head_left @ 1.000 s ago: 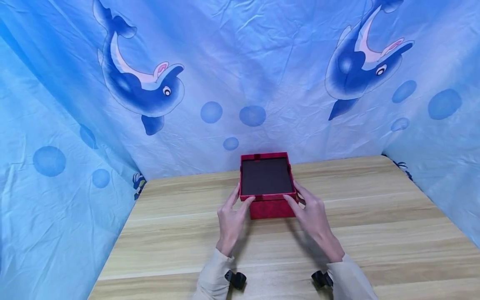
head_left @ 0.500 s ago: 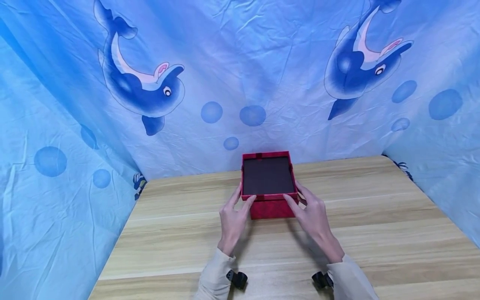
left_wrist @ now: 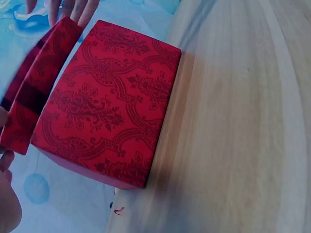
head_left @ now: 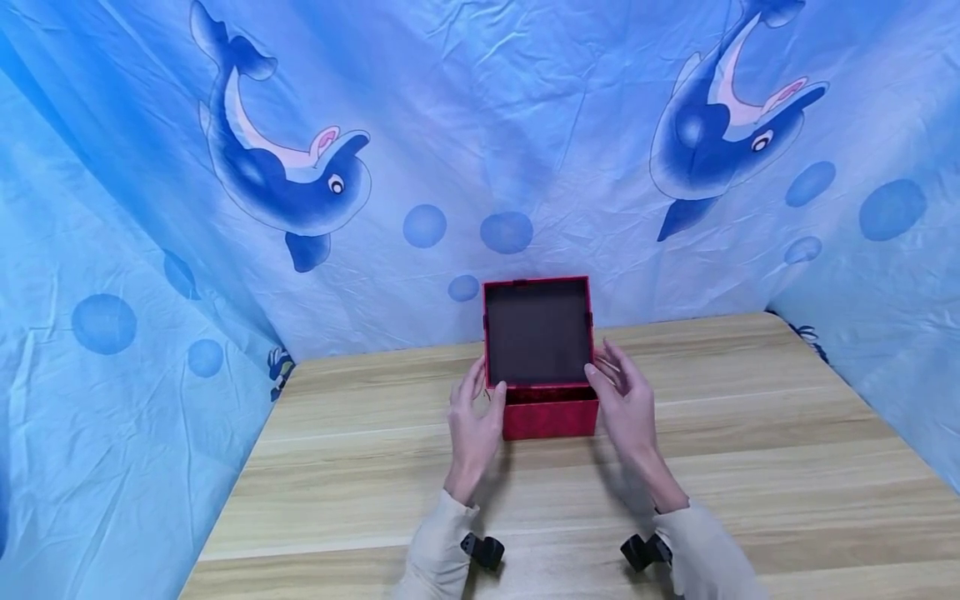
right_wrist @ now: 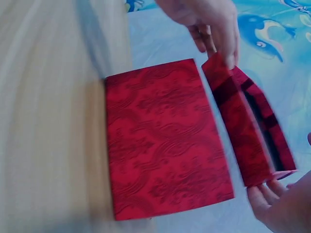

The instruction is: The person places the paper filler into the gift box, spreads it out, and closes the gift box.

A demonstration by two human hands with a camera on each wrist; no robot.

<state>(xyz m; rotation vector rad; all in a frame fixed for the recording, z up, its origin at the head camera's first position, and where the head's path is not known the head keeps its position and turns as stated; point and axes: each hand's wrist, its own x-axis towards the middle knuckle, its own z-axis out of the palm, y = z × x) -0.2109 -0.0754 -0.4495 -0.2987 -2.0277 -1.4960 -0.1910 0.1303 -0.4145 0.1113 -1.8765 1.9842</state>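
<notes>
A red patterned box [head_left: 551, 419] stands on the table, its damask pattern plain in both wrist views. Above it is a shallow red box lid [head_left: 537, 333], its black inside facing me and its far edge tilted up. A gap separates lid [left_wrist: 41, 85] and box [left_wrist: 107, 104] along the front. My left hand [head_left: 474, 425] grips the lid's near left corner, thumb in front. At the near right corner, my right hand [head_left: 628, 408] holds the lid with thumb on the front edge and fingers along the side. The box's inside is mostly hidden under the lid.
The wooden table [head_left: 337, 467] runs back to a blue dolphin-print cloth [head_left: 420, 108] that hangs behind it and along both sides. The box stands near the table's far edge, close to the cloth. Black wrist cameras [head_left: 483, 552] sit at both sleeves.
The lid has risen off the box and tilted, its far edge higher and a dark gap now showing at the front. Both hands have moved up with it, the right fingers shifting along its side.
</notes>
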